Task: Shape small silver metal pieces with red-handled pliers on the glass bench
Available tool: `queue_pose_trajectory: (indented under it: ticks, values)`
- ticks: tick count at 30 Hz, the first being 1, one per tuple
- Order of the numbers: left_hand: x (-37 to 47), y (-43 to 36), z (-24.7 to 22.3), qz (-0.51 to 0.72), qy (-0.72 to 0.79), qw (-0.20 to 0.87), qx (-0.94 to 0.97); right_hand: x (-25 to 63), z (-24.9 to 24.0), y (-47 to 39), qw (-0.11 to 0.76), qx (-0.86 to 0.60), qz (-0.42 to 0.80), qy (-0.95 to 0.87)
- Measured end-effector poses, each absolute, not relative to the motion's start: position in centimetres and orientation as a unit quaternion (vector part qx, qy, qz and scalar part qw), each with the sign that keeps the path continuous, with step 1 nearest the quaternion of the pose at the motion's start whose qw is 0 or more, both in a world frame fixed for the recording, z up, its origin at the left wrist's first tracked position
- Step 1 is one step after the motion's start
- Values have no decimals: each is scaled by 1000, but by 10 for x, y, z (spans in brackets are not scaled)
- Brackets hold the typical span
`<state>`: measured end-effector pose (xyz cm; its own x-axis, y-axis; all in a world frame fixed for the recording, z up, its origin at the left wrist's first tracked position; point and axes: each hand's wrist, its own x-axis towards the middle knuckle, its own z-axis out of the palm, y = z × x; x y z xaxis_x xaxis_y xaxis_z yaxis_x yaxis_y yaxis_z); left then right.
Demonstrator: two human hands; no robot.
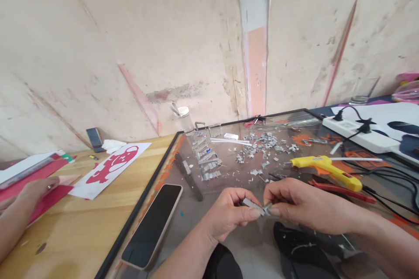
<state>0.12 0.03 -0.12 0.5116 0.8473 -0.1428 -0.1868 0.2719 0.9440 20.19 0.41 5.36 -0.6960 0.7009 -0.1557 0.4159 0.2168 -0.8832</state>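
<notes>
My left hand [232, 209] pinches a small grey metal strip [251, 204] between thumb and fingers. Right beside it, my right hand [291, 202] is closed on the other end, where a small greyish piece [267, 207] shows at the fingertips. Whether the two pieces are joined I cannot tell. Beyond the hands lies a scattered pile of small grey metal scraps [268, 144]. Left of that pile, several small metal pieces stand in a stacked row [208, 165]. A yellow glue gun [327, 168] rests right of the scraps, with red-handled pliers [343, 192] below it.
A phone [153, 226] lies left of my hands on the dark-framed glass tabletop. White sticks [231, 141] and a lidded jar [185, 120] are further back. A white power strip [360, 134] with black cables sits right. At far left, another person's hand [36, 194] rests on red paper.
</notes>
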Motion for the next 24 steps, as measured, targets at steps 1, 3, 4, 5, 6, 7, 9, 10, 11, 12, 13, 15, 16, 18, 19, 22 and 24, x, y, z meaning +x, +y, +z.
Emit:
queue_pose_trajectory:
  ticks: [1,3,4,5,6,7,9,10,11,12,13,15,16,18,19,22,24]
  values:
    - [1,1,-1,361,341,719,485,202,52,4,141,-365,514,-763]
    - [2,0,0,368,345,714,486,203,49,5,142,-369,531,-749]
    - [2,0,1,371,348,711,485,203,48,6,143,-371,542,-740]
    - [2,0,2,374,351,708,486,203,47,6,145,-373,552,-732]
    - [2,-1,3,376,353,705,487,203,46,7,147,-375,560,-724]
    - [2,-1,3,378,355,701,489,202,45,7,148,-376,567,-718]
    - [2,-1,4,382,356,695,494,202,44,8,152,-379,572,-711]
    - [2,-1,4,384,355,692,498,202,43,8,153,-381,573,-710]
    - [2,-1,3,385,355,689,501,202,43,8,153,-383,573,-708]
    - [1,-1,3,386,355,686,504,202,43,8,154,-385,574,-706]
    - [1,0,2,386,357,683,508,202,43,8,154,-388,575,-704]
    - [1,0,2,384,365,676,513,202,44,8,153,-392,579,-698]
    - [1,0,3,382,368,673,515,202,44,9,153,-394,580,-697]
    - [1,0,4,382,371,670,517,201,44,9,154,-394,581,-696]
    - [1,0,4,384,370,670,517,201,44,9,153,-395,580,-695]
    - [2,-1,6,386,363,672,517,201,45,9,150,-401,579,-694]
    - [2,-2,7,386,359,674,518,201,44,8,149,-402,577,-695]
